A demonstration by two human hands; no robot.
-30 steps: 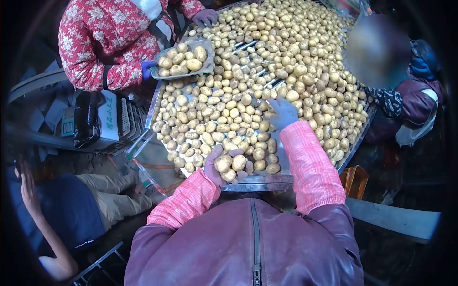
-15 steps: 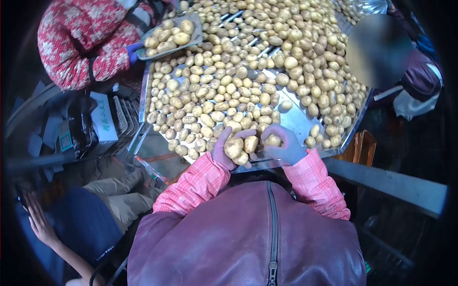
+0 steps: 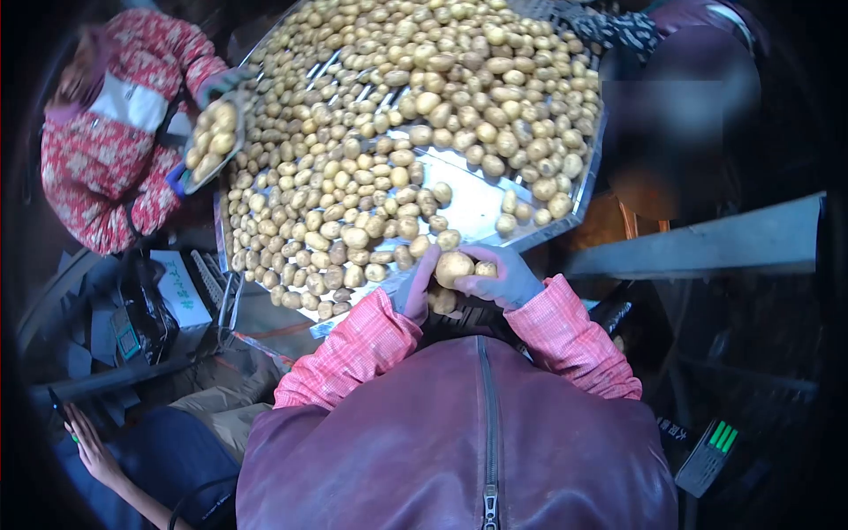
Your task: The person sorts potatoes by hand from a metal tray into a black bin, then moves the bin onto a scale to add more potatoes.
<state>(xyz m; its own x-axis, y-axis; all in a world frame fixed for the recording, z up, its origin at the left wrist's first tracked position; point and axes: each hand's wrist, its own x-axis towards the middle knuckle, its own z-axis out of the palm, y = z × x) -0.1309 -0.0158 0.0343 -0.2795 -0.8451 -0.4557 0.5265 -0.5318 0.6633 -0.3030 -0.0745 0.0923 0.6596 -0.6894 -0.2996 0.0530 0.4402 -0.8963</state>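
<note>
My gloved left hand [image 3: 415,287] is closed around potatoes at the near edge of the metal sorting table [image 3: 473,199]. Between both hands sits a large pale potato [image 3: 453,268], touched by the fingers of each. Beneath it a darker potato [image 3: 441,301] rests low against my left palm, partly hidden. My gloved right hand [image 3: 508,279] curls around a smaller potato [image 3: 485,268], with its fingertips against the large one. A wide spread of loose potatoes [image 3: 353,238] lies on the table just beyond my hands.
A co-worker in a red patterned jacket [image 3: 159,53] holds a scoop of potatoes [image 3: 212,141] at the left. Another person [image 3: 698,53] is at the far right. A metal beam [image 3: 707,238], a white box [image 3: 181,287] and a seated person's hand [image 3: 93,446] are around me.
The view has shifted, so the table appears farther left. My hands have come closer together and nearer my body, with the potatoes. The co-worker's scoop has moved off the table's edge and tilted.
</note>
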